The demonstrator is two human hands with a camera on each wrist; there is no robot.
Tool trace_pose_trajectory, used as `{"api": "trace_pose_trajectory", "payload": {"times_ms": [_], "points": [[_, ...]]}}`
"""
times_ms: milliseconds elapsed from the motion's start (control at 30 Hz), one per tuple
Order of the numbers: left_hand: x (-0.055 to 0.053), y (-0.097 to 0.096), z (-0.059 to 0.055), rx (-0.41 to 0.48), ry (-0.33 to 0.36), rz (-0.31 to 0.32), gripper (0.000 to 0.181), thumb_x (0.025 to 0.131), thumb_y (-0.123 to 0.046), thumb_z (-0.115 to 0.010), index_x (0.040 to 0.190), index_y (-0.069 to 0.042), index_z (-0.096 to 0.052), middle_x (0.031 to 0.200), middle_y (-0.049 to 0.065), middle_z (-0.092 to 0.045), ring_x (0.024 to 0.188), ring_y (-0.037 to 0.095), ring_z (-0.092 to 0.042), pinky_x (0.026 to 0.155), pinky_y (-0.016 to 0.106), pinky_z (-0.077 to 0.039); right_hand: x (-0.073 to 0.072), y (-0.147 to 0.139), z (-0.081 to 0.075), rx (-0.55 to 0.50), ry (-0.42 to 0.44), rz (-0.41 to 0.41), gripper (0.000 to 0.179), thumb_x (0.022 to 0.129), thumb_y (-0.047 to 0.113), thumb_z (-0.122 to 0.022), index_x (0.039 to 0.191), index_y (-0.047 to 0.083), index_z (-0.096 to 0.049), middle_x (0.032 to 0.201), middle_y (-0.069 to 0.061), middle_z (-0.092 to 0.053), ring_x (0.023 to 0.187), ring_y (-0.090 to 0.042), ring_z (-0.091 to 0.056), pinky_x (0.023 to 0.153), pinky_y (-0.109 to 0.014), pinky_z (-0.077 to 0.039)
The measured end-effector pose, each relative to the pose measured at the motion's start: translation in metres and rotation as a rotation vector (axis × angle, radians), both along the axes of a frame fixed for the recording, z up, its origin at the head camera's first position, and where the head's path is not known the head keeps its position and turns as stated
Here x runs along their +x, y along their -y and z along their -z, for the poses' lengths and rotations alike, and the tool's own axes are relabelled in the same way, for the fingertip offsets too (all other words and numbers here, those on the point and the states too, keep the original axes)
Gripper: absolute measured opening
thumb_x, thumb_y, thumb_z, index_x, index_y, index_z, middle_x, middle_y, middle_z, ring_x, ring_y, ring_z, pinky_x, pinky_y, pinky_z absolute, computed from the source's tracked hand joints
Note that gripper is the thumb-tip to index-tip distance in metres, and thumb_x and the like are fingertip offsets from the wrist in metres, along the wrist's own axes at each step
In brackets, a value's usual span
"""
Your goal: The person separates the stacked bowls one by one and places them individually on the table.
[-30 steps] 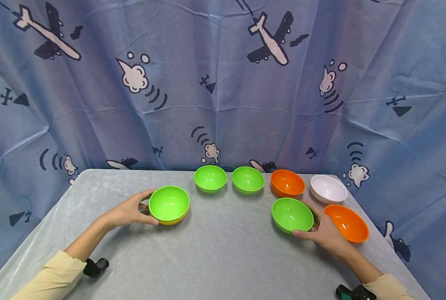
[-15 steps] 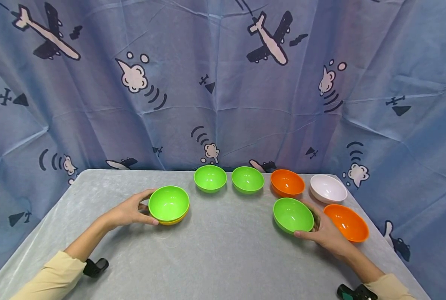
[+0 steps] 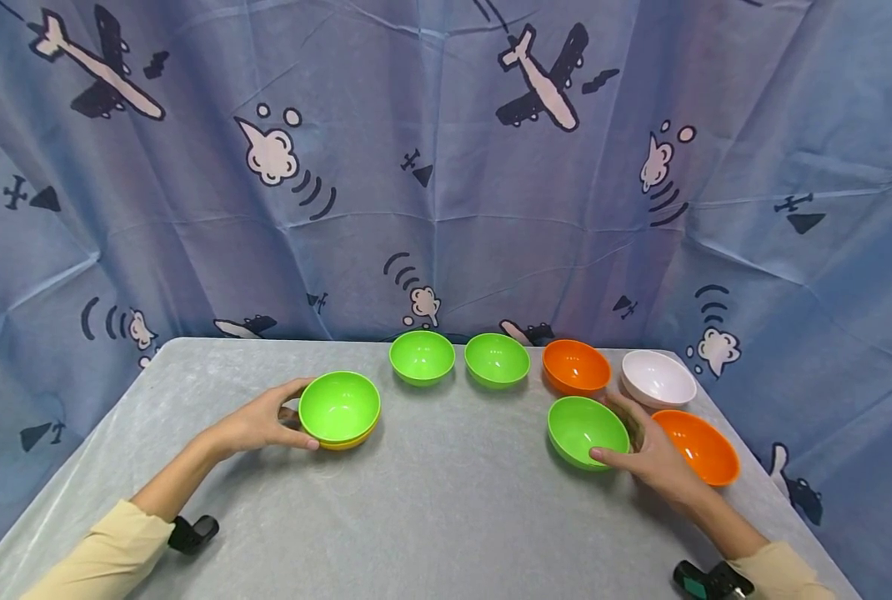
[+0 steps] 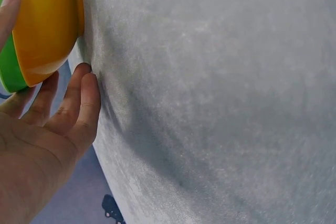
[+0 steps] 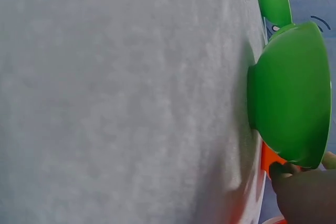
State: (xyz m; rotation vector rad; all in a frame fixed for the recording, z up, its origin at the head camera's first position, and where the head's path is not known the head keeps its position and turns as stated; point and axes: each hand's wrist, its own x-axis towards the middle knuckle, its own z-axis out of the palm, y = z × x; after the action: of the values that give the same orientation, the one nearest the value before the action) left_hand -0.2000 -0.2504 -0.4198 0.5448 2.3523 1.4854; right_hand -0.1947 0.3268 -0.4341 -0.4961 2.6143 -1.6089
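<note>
In the head view, a green bowl (image 3: 338, 407) sits nested in a yellow bowl (image 3: 345, 444) at the left of the table. My left hand (image 3: 262, 422) holds this pair from its left side, thumb in front and fingers behind. The left wrist view shows the thumb (image 4: 9, 10) against the yellow bowl's side, near the rim. Another green bowl (image 3: 584, 432) stands upright on the right part of the table. My right hand (image 3: 654, 454) is spread loosely at its right side, thumb over the near rim; whether it touches is unclear.
Along the table's back edge stand two green bowls (image 3: 422, 358) (image 3: 497, 361), an orange bowl (image 3: 575, 367) and a white bowl (image 3: 658, 377). A second orange bowl (image 3: 697, 447) lies just right of my right hand. A printed blue curtain (image 3: 446, 167) hangs behind the table (image 3: 446, 517).
My right hand has loosened, its thumb lifting and its fingers spreading, while the green bowl beside it has moved slightly right. The left hand and its stacked bowls have stayed in place.
</note>
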Motion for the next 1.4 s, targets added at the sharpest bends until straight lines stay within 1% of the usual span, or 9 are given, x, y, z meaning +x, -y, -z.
{"api": "trace_pose_trajectory", "payload": {"times_ms": [267, 367, 533, 667, 800, 967, 1067, 1267, 1400], "points": [[0.000, 0.000, -0.002, -0.016, -0.002, -0.003, 0.097, 0.083, -0.013, -0.087, 0.157, 0.003, -0.026, 0.151, 0.032, -0.034, 0.120, 0.047, -0.057, 0.095, 0.048, -0.052, -0.004, 0.001, -0.006, -0.022, -0.045, -0.010, 0.087, 0.087, 0.005, -0.081, 0.154, -0.009, -0.028, 0.156, -0.028, -0.034, 0.142, -0.047, -0.028, 0.103, -0.008, -0.029], [0.000, -0.001, -0.002, -0.018, -0.002, -0.002, 0.098, 0.083, -0.013, -0.087, 0.157, 0.003, -0.026, 0.151, 0.032, -0.034, 0.120, 0.047, -0.057, 0.095, 0.049, -0.052, -0.006, 0.002, -0.010, -0.024, -0.057, -0.008, 0.085, 0.088, 0.006, -0.081, 0.153, -0.010, -0.029, 0.156, -0.028, -0.032, 0.143, -0.046, -0.028, 0.104, -0.010, -0.030], [0.000, -0.001, -0.002, -0.022, 0.000, -0.001, 0.098, 0.083, -0.014, -0.087, 0.157, 0.003, -0.026, 0.151, 0.032, -0.033, 0.120, 0.047, -0.057, 0.095, 0.049, -0.052, -0.008, 0.002, -0.015, -0.060, -0.091, -0.022, 0.080, 0.089, 0.002, -0.078, 0.152, -0.010, -0.032, 0.155, -0.030, -0.033, 0.143, -0.047, -0.028, 0.106, -0.014, -0.031], [0.000, -0.001, -0.002, -0.027, 0.003, -0.002, 0.098, 0.083, -0.014, -0.087, 0.157, 0.003, -0.025, 0.151, 0.033, -0.033, 0.119, 0.046, -0.057, 0.094, 0.048, -0.052, -0.009, 0.002, -0.017, -0.087, -0.112, -0.030, 0.073, 0.090, -0.001, -0.076, 0.150, -0.009, -0.037, 0.152, -0.030, -0.037, 0.143, -0.037, -0.035, 0.106, -0.016, -0.033], [-0.001, 0.000, -0.002, -0.027, 0.002, -0.002, 0.098, 0.083, -0.015, -0.088, 0.157, 0.003, -0.026, 0.151, 0.033, -0.033, 0.119, 0.046, -0.058, 0.094, 0.048, -0.052, -0.011, 0.004, -0.020, -0.087, -0.123, -0.023, 0.066, 0.091, 0.001, -0.076, 0.147, -0.007, -0.044, 0.147, -0.030, -0.044, 0.137, -0.027, -0.045, 0.106, -0.018, -0.036], [-0.001, 0.000, 0.000, -0.021, 0.003, -0.003, 0.098, 0.083, -0.014, -0.088, 0.157, 0.003, -0.026, 0.151, 0.033, -0.033, 0.119, 0.046, -0.058, 0.093, 0.048, -0.053, -0.015, 0.011, -0.023, -0.092, -0.122, -0.036, 0.059, 0.092, 0.003, -0.076, 0.144, -0.004, -0.050, 0.143, -0.026, -0.050, 0.132, -0.031, -0.050, 0.104, -0.021, -0.040], [-0.001, 0.000, 0.000, -0.018, 0.007, -0.004, 0.098, 0.083, -0.014, -0.088, 0.157, 0.003, -0.026, 0.151, 0.033, -0.033, 0.118, 0.045, -0.058, 0.093, 0.048, -0.053, -0.017, 0.017, -0.025, -0.103, -0.128, -0.055, 0.057, 0.091, 0.002, -0.076, 0.142, -0.005, -0.051, 0.141, -0.024, -0.053, 0.130, -0.031, -0.052, 0.104, -0.023, -0.041], [-0.001, 0.001, 0.000, -0.005, 0.006, -0.004, 0.098, 0.083, -0.013, -0.087, 0.157, 0.003, -0.026, 0.151, 0.033, -0.033, 0.118, 0.045, -0.058, 0.092, 0.047, -0.053, -0.025, 0.030, -0.027, -0.150, -0.132, -0.104, 0.054, 0.091, -0.003, -0.074, 0.140, -0.009, -0.051, 0.139, -0.032, -0.050, 0.128, -0.028, -0.054, 0.102, -0.029, -0.044], [-0.001, 0.001, 0.000, 0.001, 0.006, 0.000, 0.098, 0.083, -0.012, -0.087, 0.157, 0.003, -0.026, 0.151, 0.033, -0.034, 0.118, 0.045, -0.058, 0.092, 0.047, -0.053, -0.029, 0.040, -0.029, -0.170, -0.128, -0.121, 0.054, 0.091, -0.003, -0.074, 0.139, -0.009, -0.051, 0.139, -0.033, -0.049, 0.127, -0.024, -0.055, 0.102, -0.029, -0.045]]}}
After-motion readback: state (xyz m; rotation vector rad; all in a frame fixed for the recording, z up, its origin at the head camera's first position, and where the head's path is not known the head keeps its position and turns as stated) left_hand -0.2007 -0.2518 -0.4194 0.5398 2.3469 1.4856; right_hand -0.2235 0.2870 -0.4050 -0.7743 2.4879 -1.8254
